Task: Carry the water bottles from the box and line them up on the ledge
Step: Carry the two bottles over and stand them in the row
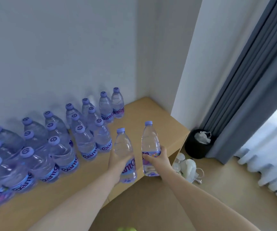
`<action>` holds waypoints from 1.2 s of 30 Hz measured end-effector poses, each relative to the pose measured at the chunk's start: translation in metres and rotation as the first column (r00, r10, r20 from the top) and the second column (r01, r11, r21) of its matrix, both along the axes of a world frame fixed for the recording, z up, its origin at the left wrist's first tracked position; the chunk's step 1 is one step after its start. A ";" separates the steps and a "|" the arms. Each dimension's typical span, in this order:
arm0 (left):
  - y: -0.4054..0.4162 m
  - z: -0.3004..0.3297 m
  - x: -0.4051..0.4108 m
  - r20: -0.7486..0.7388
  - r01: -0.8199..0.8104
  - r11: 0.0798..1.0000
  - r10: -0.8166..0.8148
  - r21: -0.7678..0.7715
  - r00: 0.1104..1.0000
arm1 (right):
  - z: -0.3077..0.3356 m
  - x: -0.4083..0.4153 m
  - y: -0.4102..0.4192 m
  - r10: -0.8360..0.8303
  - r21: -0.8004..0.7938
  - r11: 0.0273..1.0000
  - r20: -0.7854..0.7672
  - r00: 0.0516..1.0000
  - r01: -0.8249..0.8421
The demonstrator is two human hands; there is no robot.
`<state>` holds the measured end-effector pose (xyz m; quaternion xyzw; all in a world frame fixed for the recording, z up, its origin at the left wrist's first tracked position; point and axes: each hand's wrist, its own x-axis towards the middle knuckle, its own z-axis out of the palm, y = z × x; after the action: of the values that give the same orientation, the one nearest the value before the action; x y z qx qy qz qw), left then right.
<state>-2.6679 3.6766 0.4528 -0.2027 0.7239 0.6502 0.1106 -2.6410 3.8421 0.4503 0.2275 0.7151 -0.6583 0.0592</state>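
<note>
Each of my hands holds a clear water bottle with a purple cap and purple label, upright, above the front edge of the wooden ledge (pixel 152 112). My left hand (pixel 117 161) grips one bottle (pixel 125 147) around its lower body. My right hand (pixel 157 158) grips the other bottle (pixel 150 142) at its label. Several identical bottles (pixel 86 140) stand in rows on the ledge along the wall, from the far corner down to the lower left. The box is out of view.
A black bin (pixel 198 144) with a white bag stands on the floor right of the ledge. White items and a cable (pixel 187 169) lie below the ledge's end. Grey curtains (pixel 251 90) hang at the right. Bare ledge surface lies right of the bottle rows.
</note>
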 end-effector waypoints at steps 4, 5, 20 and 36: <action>0.012 -0.008 -0.039 0.032 -0.033 0.998 0.032 0.047 0.999 | -0.013 -0.043 0.017 0.073 -0.010 0.997 0.037 0.997 -0.073; 0.014 -0.011 -0.050 0.042 -0.028 0.999 0.026 0.045 0.999 | -0.016 -0.055 0.021 0.095 -0.002 0.995 0.043 0.995 -0.095; 0.022 0.004 -0.142 -0.062 -0.146 0.982 0.154 0.120 0.986 | -0.024 -0.201 0.049 0.493 0.063 0.867 0.043 0.869 -0.495; 0.034 0.002 -0.168 -0.203 -0.432 0.894 0.404 -0.117 0.892 | -0.005 -0.290 0.038 0.796 0.268 0.583 0.002 0.605 -0.767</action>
<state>-2.8355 3.7108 0.4546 -0.3049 0.7195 0.6139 -0.1118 -2.9307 3.8799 0.4457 -0.1447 0.8185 -0.4848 0.2723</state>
